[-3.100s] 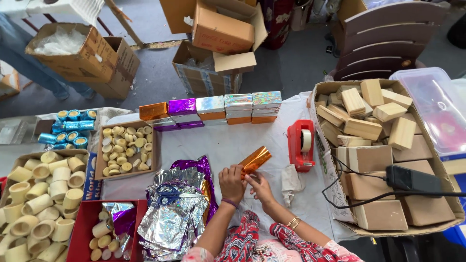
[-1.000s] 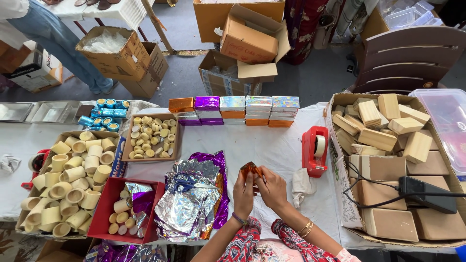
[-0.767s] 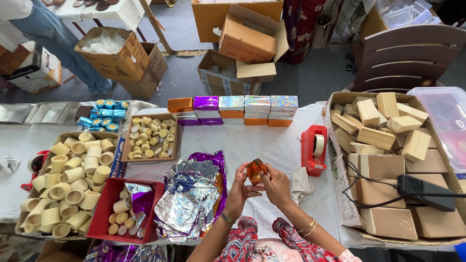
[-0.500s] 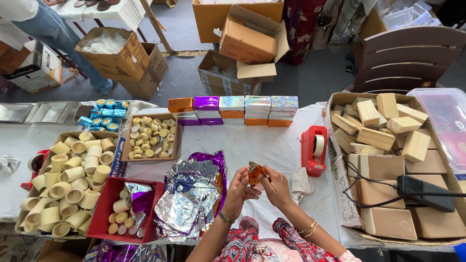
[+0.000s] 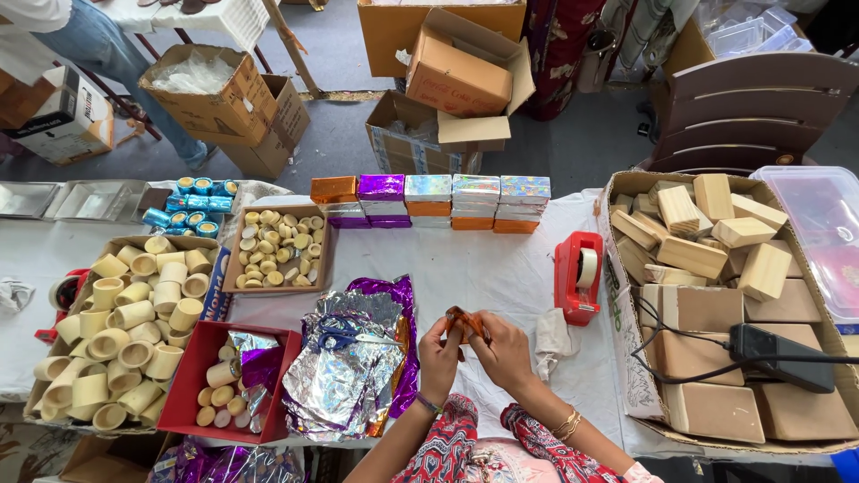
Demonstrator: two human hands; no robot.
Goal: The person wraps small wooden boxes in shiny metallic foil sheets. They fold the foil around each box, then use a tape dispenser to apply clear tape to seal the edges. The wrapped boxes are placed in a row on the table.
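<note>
My left hand (image 5: 439, 354) and my right hand (image 5: 501, 351) are together over the white table (image 5: 483, 259), both gripping a small block wrapped in shiny orange foil (image 5: 463, 322). Only the top of the foil shows between my fingers. A heap of silver, purple and gold foil sheets (image 5: 353, 358) lies just left of my hands, with blue-handled scissors (image 5: 340, 335) on top. A red tape dispenser (image 5: 580, 277) stands to the right, and a crumpled white cloth (image 5: 553, 342) lies beside my right wrist.
A row of foil-wrapped blocks (image 5: 429, 201) lines the far edge. A cardboard box of wooden blocks (image 5: 716, 268) sits right, with a black adapter and cable (image 5: 778, 344). Boxes of cream-coloured cylinders (image 5: 125, 331) and round discs (image 5: 277, 249) sit left, beside a red box (image 5: 228, 385). A person's leg (image 5: 107, 63) shows far left.
The orange foil piece was long and lying flat 3 s ago; my hands have since lifted it, folded its end in, and drawn it lower and closer, now mostly covering it.
</note>
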